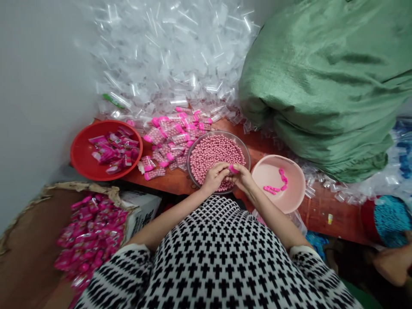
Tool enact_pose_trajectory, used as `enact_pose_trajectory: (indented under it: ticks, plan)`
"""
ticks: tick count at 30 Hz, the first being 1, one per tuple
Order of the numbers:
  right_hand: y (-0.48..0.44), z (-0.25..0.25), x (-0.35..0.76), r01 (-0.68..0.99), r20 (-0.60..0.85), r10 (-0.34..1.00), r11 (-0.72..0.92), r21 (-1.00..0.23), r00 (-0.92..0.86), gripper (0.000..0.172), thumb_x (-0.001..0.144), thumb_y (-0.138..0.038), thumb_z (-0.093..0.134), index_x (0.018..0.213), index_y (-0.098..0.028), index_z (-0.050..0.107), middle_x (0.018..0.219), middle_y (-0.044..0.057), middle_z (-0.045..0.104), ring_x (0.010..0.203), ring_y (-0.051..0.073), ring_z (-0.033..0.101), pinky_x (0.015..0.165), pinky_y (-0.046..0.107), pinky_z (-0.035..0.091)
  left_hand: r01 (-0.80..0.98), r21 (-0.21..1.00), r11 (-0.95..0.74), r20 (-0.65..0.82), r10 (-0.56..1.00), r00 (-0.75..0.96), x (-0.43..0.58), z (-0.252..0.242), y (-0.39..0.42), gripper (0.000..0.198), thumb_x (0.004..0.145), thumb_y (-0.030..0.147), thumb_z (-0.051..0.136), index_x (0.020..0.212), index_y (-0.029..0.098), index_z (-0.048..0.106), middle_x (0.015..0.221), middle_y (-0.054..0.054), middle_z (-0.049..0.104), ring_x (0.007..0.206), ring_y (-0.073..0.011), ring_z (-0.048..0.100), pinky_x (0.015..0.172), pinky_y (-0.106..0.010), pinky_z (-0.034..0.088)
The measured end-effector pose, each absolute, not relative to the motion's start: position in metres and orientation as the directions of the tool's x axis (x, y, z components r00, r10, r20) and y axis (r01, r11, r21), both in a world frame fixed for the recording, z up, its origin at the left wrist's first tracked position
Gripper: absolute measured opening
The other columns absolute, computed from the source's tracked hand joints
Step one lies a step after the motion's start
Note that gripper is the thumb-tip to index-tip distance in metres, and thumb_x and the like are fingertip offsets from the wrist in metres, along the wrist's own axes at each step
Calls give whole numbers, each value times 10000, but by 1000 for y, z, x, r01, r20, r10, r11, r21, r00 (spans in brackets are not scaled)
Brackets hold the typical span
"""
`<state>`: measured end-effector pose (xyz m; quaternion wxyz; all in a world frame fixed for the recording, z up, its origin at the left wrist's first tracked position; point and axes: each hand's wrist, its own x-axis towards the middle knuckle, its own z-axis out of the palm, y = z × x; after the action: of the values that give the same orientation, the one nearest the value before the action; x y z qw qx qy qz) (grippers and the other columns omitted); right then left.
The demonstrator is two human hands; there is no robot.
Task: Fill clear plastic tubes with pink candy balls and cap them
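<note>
Both of my hands meet above a round bowl (247,151) full of pink beads (216,150). A bright pink cap (232,169) shows between the fingertips. My right hand (243,177) pinches this cap from the right. My left hand (213,177) is closed against its left side, and its fingers hide whatever they hold. Just behind the bowl lies a heap of clear tubes (180,138) filled with beads and closed with pink caps. To the right, a pale pink basin (296,193) holds a few more bright pink pieces (283,180).
A red basin (80,148) of pink packets stands left; more packets (93,231) fill a cardboard box (32,240) below. Clear empty tubes (167,47) pile up behind, beside a large green sack (322,86). At far right, another person's hand (394,262) is near blue beads (391,219).
</note>
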<state>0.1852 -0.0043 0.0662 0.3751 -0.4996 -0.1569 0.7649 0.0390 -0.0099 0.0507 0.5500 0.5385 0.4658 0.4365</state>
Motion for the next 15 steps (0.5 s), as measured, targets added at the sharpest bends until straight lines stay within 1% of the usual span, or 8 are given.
enact_pose_trajectory:
  ticks: [2, 4, 6, 8, 10, 12, 13, 15]
  plan:
    - [2, 63, 176, -445, -662, 723, -669, -596, -200, 202, 639, -378, 683, 724, -227, 581, 666, -23, 631, 605, 138, 560, 579, 280, 541, 31, 999, 32, -36, 988, 151, 36, 49, -6, 231, 856, 369, 590, 950, 206, 724, 1028, -78, 713, 1037, -229, 624, 986, -409, 466]
    - [9, 62, 167, -458, -661, 717, -675, -578, -221, 202, 650, -386, 664, 709, -226, 557, 643, -25, 615, 598, 135, 551, 575, 270, 537, 34, 999, 23, -27, 991, 133, 30, 47, -2, 231, 855, 364, 590, 958, 207, 725, 1034, -74, 716, 1040, -227, 626, 995, -409, 462]
    - [17, 64, 160, -428, -652, 715, -687, -587, -253, 231, 663, -418, 665, 713, -224, 549, 641, -21, 613, 613, 138, 563, 584, 270, 546, 17, 999, 45, -46, 992, 121, 22, 44, 4, 240, 844, 371, 603, 965, 204, 727, 1048, -74, 717, 1050, -228, 627, 1004, -409, 458]
    - [29, 68, 154, -321, -643, 692, -722, -612, -329, 284, 680, -466, 689, 763, -221, 574, 686, -9, 638, 655, 143, 591, 590, 267, 556, -32, 993, 116, -112, 989, 92, 13, 41, 10, 279, 829, 406, 623, 978, 196, 728, 1064, -79, 717, 1053, -233, 633, 999, -406, 464]
    - [50, 73, 151, -161, -625, 637, -747, -645, -450, 357, 691, -503, 726, 866, -213, 612, 786, 12, 673, 721, 148, 624, 596, 260, 564, -107, 976, 190, -187, 981, 44, 3, 37, 18, 336, 815, 445, 640, 1015, 189, 724, 1092, -83, 714, 1060, -236, 637, 999, -404, 467]
    - [82, 75, 151, -40, -587, 620, -704, -709, -521, 439, 707, -530, 737, 986, -211, 622, 906, 34, 686, 764, 150, 645, 593, 259, 569, -178, 957, 229, -237, 971, -25, -7, 35, 28, 382, 802, 464, 661, 1063, 189, 712, 1117, -82, 711, 1069, -236, 640, 1004, -400, 467]
    - [103, 72, 152, -14, -561, 658, -655, -755, -502, 472, 717, -547, 730, 1031, -212, 616, 953, 44, 685, 766, 150, 653, 583, 260, 568, -203, 951, 233, -250, 966, -66, -11, 33, 33, 399, 795, 466, 672, 1079, 189, 708, 1126, -81, 709, 1071, -235, 641, 1006, -396, 466]
    - [150, 60, 156, 40, -489, 796, -510, -859, -356, 495, 761, -583, 678, 1069, -200, 612, 994, 67, 680, 758, 155, 667, 575, 260, 562, -226, 947, 229, -263, 956, -134, -19, 30, 44, 421, 787, 476, 686, 1093, 188, 703, 1137, -78, 708, 1073, -232, 643, 1005, -386, 467]
